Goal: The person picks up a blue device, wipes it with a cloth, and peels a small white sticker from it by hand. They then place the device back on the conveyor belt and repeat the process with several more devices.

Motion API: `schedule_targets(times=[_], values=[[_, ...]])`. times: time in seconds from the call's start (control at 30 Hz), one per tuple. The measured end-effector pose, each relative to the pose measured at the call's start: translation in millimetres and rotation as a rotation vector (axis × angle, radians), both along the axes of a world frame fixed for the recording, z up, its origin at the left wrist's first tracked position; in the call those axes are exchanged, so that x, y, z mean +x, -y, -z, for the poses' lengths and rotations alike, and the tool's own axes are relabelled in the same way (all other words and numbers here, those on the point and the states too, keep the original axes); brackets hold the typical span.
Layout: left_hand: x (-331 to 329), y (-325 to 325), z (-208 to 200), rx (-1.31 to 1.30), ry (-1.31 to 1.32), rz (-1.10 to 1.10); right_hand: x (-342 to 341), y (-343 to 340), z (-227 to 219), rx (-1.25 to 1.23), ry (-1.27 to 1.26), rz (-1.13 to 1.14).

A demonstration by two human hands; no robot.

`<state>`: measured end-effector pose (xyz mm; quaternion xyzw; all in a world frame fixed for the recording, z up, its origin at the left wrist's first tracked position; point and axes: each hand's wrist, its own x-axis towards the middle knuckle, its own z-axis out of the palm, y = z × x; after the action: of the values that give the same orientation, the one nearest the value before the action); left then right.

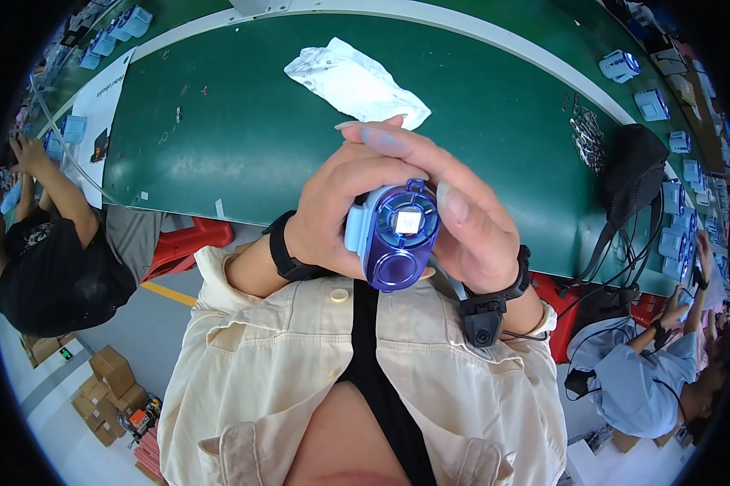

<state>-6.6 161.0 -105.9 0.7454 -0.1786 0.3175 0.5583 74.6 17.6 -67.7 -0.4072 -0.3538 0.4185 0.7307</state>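
Note:
A blue plastic device (402,236) with a glossy violet-blue end is held up in front of my chest. That end has a round vented part with a small white square label, and a round ring below it. My left hand (324,198) wraps round the light blue side of the device. Against its other side rests my right hand (478,227), thumb by the rim and fingers bent over the top, across my left fingers. A crumpled white cloth (357,81) lies on the green table (227,105) just beyond my hands.
Small metal parts (587,138) lie in a heap at the right, beside a black bag (636,174) with straps and cables. Similar blue devices (620,66) line the right side. People work at the left (65,251) and right (648,381). Cardboard boxes (110,389) stand lower left.

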Motion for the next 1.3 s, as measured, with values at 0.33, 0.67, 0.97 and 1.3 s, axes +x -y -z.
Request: schedule_targets(times=[0.33, 0.67, 0.97, 1.3], values=[[4, 0, 3, -0.030, 0.095, -0.010, 5, -4, -1, 0.033, 0.095, -0.020], [-1, -3, 0, -0.049, 0.062, 0.048, 2, -8, 0, 0.107, 0.188, 0.009], [3, -2, -1, -0.056, 0.087, 0.043, 3, -10, 5, 0.108, 0.179, 0.011], [-13, -4, -3, 0.100, -0.032, -0.105, 2, -10, -2, 0.032, 0.302, 0.112]])
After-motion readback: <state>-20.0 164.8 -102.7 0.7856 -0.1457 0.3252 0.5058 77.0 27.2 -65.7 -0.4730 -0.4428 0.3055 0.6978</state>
